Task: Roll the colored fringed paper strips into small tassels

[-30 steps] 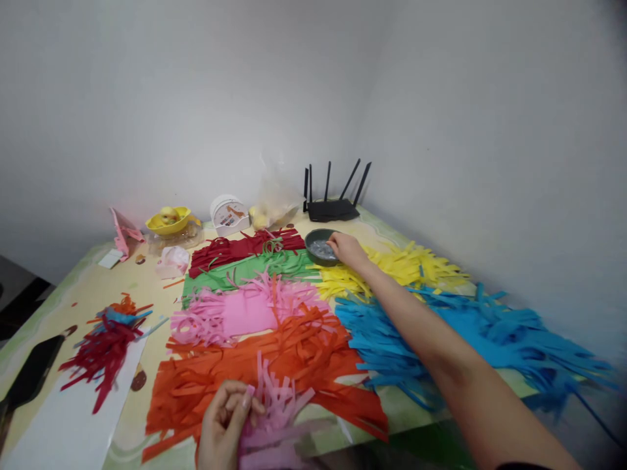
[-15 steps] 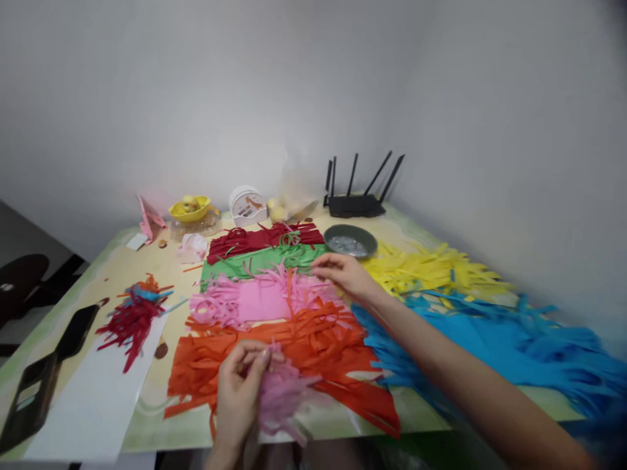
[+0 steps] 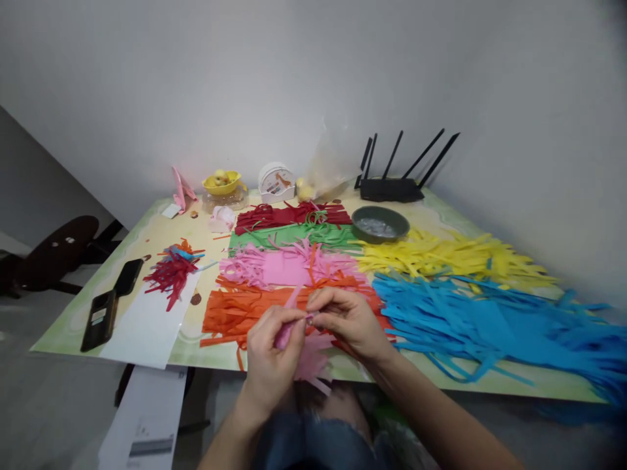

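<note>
My left hand [image 3: 275, 343] is closed on a pink fringed paper tassel [image 3: 313, 358], whose loose strips hang below the fingers. Close beside it, my right hand [image 3: 345, 323] pinches at the tassel's top, where a small shiny bit shows between the fingertips. Both hands meet over the near edge of the table. Beneath them lies orange fringed paper [image 3: 235, 310]. Behind that are pink fringed paper [image 3: 281, 267], a green fringed sheet [image 3: 255, 240] and a dark red one [image 3: 289, 215].
Blue [image 3: 490, 326] and yellow [image 3: 455, 254] fringed paper spread to the right. A grey bowl [image 3: 381, 212] stands before a black router [image 3: 392, 189]. At left lie a red, blue and orange tassel bundle [image 3: 171, 274], two phones [image 3: 100, 320] and a white sheet [image 3: 147, 329].
My right hand has come back from near the bowl to my left hand and now pinches the tassel top. The view has shifted, showing more of the floor and my lap.
</note>
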{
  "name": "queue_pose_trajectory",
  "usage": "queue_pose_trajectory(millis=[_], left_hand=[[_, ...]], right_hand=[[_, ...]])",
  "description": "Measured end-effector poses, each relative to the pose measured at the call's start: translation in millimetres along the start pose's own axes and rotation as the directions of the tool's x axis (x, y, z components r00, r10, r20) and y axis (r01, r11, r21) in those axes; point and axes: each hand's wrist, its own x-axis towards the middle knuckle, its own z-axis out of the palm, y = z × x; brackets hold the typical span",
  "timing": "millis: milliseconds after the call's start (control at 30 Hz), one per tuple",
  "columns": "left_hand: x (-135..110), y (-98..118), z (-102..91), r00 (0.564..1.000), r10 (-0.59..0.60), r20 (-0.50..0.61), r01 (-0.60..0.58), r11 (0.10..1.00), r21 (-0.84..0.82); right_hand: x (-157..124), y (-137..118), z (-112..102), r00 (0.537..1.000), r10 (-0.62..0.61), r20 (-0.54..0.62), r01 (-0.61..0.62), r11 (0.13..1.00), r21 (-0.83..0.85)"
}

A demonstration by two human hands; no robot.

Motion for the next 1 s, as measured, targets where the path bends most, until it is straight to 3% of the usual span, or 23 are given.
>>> queue_pose_trajectory(millis=[100, 167, 267, 367, 433, 467, 567, 633, 700, 767, 900, 1000], left_hand=[[-6.5, 2.9, -6.9, 0.991, 0.130, -0.014, -0.129, 0.989, 0.066], [-8.8, 4.8, -12.3, 0.990, 0.140, -0.011, -0.139, 0.986, 0.094], [-9.8, 6.9, -21.0, 0.998, 0.047, 0.048, -0.050, 0.998, 0.050], [-11.2, 7.4, -26.1, 0.978, -0.122, 0.170, 0.137, 0.987, -0.084], [-14.3, 6.1, -25.9, 0.969, -0.163, 0.188, 0.190, 0.973, -0.132], [-16.4, 4.8, -25.1, 0.977, -0.137, 0.162, 0.158, 0.980, -0.121], [-22.8, -1.1, -23.1, 0.988, 0.137, 0.067, -0.138, 0.990, 0.005], [-25.2, -5.1, -23.8, 0.935, 0.352, 0.048, -0.355, 0.931, 0.082], [-25.5, -7.3, -26.0, 0.886, 0.461, 0.045, -0.463, 0.878, 0.124], [-24.7, -6.6, -28.3, 0.894, 0.445, 0.043, -0.447, 0.885, 0.133], [-24.1, 0.2, -29.6, 0.967, 0.255, -0.011, -0.255, 0.966, 0.043], [-25.6, 4.7, -29.9, 0.992, 0.120, -0.048, -0.123, 0.991, -0.057]], right_hand=[[-9.0, -2.3, 9.5, 0.995, -0.099, -0.001, 0.098, 0.991, -0.093], [-14.8, -4.9, 14.1, 0.987, -0.161, 0.018, 0.162, 0.968, -0.193], [-21.6, -9.7, 17.7, 0.976, -0.194, 0.103, 0.219, 0.903, -0.370], [-25.8, -13.3, 19.4, 0.975, -0.146, 0.167, 0.209, 0.856, -0.473], [-27.6, -13.8, 20.8, 0.986, -0.099, 0.134, 0.148, 0.890, -0.432], [-28.3, -13.3, 21.7, 0.992, -0.071, 0.100, 0.104, 0.918, -0.383], [-29.8, -9.4, 25.1, 0.999, 0.036, 0.017, -0.032, 0.981, -0.193], [-30.2, -6.4, 27.7, 0.995, 0.104, -0.006, -0.104, 0.991, -0.079], [-30.4, -3.9, 30.3, 0.987, 0.160, -0.012, -0.160, 0.987, 0.025], [-30.6, -2.4, 32.6, 0.979, 0.206, -0.001, -0.205, 0.973, 0.110], [-31.3, -0.7, 36.1, 0.973, 0.229, -0.017, -0.220, 0.953, 0.210], [-32.7, 0.0, 37.5, 0.976, 0.211, -0.049, -0.193, 0.949, 0.251]])
